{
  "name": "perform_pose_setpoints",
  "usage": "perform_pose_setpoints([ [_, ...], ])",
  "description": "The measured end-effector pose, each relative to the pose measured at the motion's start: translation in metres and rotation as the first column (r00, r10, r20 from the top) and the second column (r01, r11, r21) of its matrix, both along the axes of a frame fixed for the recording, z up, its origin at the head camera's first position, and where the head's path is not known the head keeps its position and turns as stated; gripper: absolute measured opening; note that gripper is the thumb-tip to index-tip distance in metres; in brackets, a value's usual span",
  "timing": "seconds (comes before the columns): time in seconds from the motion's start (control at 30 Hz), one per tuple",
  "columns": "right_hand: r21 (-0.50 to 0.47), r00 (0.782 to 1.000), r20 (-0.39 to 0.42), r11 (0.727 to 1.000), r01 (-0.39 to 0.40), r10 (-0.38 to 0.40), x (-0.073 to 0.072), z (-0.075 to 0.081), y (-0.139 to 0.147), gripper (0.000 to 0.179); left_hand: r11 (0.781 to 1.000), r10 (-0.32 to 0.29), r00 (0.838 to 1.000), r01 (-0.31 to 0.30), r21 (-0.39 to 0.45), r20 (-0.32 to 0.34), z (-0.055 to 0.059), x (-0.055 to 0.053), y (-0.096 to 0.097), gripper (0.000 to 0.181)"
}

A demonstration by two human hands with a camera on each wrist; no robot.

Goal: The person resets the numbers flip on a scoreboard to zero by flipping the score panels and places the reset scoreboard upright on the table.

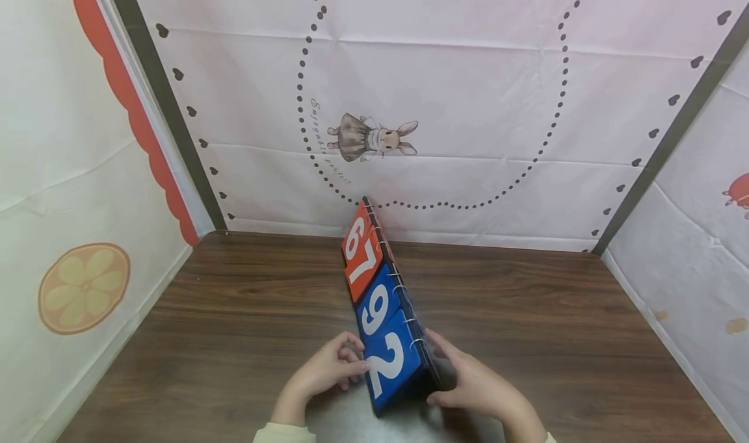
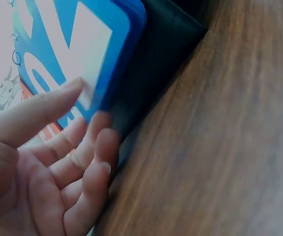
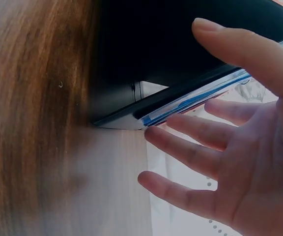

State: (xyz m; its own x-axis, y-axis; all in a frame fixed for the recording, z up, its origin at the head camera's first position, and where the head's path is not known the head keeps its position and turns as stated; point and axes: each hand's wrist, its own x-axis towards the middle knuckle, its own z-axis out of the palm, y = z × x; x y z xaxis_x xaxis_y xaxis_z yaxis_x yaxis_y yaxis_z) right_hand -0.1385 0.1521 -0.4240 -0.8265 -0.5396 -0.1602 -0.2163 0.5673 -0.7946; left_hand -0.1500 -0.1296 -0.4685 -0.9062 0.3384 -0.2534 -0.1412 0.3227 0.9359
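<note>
A flip scoreboard [image 1: 379, 339] stands tent-like on the table, its ringed spine running away from me. Red cards [image 1: 361, 251] with white numerals are at the far end, blue cards [image 1: 389, 358] at the near end. My left hand [image 1: 328, 369] is at the near left edge, thumb tip over the nearest blue card and the other fingers loosely bent beside it. Along the other side, my right hand [image 1: 476, 384] has its fingers and thumb spread near the spine. The black backing [image 3: 146, 44] shows between thumb and fingers in the right wrist view.
The brown wood-grain table [image 1: 251, 287] extends on both sides of the scoreboard. A white cloth wall [image 1: 468, 105] with a printed rabbit [image 1: 371, 137] rises behind it. Printed cloth walls stand at the left [image 1: 134, 196] and right [image 1: 702, 248].
</note>
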Motion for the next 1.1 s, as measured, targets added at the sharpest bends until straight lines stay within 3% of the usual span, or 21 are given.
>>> perform_pose_setpoints([
  [0.47, 0.063, 0.999, -0.015, 0.997, -0.032, 0.033, 0.0, 0.007, 0.013, 0.072, 1.0, 0.001, 1.0, -0.001, -0.001, 0.024, 0.001, -0.001, -0.001, 0.047],
  [0.63, 0.052, 1.0, -0.014, 0.999, -0.002, 0.002, 0.002, 0.015, 0.022, 0.057, 1.0, 0.002, 1.0, -0.002, 0.0, 0.029, 0.0, -0.002, -0.001, 0.048],
  [0.73, 0.055, 0.993, -0.113, 0.997, 0.049, -0.042, 0.003, 0.019, 0.027, 0.056, 1.0, 0.002, 0.999, -0.002, 0.001, 0.034, 0.0, -0.002, -0.001, 0.048],
  [0.87, 0.058, 0.961, -0.213, 0.98, 0.19, -0.174, 0.005, 0.025, 0.032, 0.068, 1.0, -0.005, 0.999, 0.005, 0.013, 0.031, 0.002, -0.002, -0.001, 0.046],
  [1.1, 0.042, 0.899, -0.083, 0.9, 0.434, -0.429, 0.004, 0.033, 0.044, 0.084, 1.0, -0.007, 1.0, 0.007, 0.014, 0.026, 0.0, -0.002, -0.004, 0.043],
])
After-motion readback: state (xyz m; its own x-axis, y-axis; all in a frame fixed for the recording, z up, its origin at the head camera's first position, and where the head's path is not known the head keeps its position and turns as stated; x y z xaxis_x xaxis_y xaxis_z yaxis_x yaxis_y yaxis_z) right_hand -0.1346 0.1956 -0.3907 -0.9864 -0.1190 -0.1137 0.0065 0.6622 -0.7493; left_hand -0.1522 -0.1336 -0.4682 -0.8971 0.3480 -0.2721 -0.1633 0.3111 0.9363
